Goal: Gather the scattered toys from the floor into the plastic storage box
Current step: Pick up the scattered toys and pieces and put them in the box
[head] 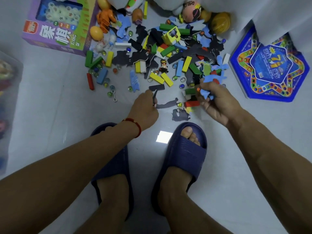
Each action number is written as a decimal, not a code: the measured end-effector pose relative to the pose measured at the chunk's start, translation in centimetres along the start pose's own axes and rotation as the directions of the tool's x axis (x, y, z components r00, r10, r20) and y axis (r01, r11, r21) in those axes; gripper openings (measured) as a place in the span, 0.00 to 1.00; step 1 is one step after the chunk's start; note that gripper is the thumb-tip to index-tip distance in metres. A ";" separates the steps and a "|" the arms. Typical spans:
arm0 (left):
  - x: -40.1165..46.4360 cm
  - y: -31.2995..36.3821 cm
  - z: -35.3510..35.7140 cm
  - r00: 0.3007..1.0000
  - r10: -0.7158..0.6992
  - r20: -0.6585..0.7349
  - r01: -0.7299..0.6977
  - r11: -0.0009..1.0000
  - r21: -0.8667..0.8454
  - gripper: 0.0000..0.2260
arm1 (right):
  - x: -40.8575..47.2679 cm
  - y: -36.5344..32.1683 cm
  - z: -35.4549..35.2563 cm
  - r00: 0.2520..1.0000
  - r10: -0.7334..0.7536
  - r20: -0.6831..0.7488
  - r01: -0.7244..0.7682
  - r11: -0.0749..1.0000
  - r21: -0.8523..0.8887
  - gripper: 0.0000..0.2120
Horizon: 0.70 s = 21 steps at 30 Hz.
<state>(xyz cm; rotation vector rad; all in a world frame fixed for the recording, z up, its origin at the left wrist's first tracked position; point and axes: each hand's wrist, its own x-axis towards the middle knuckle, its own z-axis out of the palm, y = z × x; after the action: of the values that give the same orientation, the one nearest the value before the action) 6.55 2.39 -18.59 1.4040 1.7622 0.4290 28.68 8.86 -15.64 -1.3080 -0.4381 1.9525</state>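
Toys point(162, 53) lie heaped on the floor point(55, 105), most of them beyond the slippers point(184, 159): blocks, marbles, foam pieces, eggs. Left hand point(146, 109) pinches a dark foam piece point(155, 97) just ahead of the slippers. Right hand point(217, 102) is clamped on a bunch of blue foam pieces point(206, 94) and a marble. Box point(8, 102) stands well left of the slippers, blurred, with some coloured things inside. By my reading the job is at an early stage, since nearly the whole heap remains.
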 end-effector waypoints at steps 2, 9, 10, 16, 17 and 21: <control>-0.5 0.8 -0.2 0.974 -0.216 0.071 0.227 0.899 -0.374 0.05 | -1.3 1.2 0.2 0.998 0.057 0.031 -0.060 0.993 0.103 0.06; -2.4 1.4 -0.1 0.796 -0.194 0.573 0.578 -0.035 -0.815 0.16 | -3.2 5.9 8.1 0.988 -0.047 0.150 0.152 0.525 -0.837 0.11; -2.5 0.8 -0.2 0.799 -0.194 0.569 0.566 -0.076 -0.821 0.16 | -3.4 6.6 9.0 0.977 -0.098 0.188 0.211 0.357 -0.910 0.14; -3.2 -0.7 -1.6 0.768 -0.285 0.574 0.575 -0.088 -0.813 0.19 | -5.0 10.6 11.4 0.938 -0.129 0.321 0.334 0.096 -0.938 0.19; -3.1 -0.7 -1.8 0.771 -0.277 0.574 0.580 -0.067 -0.812 0.19 | -5.2 10.6 11.4 0.935 -0.120 0.334 0.346 0.093 -0.934 0.20; -3.1 -0.9 -1.8 0.777 -0.228 0.587 0.575 -0.122 -0.809 0.17 | -6.5 8.3 11.0 0.901 -0.159 0.404 0.418 0.066 -0.906 0.20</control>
<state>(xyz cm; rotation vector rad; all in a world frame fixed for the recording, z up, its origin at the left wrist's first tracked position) 4.73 -0.36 -16.94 -0.2422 0.9879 0.8413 17.03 -0.20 -11.99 -1.5029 -2.2837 1.2529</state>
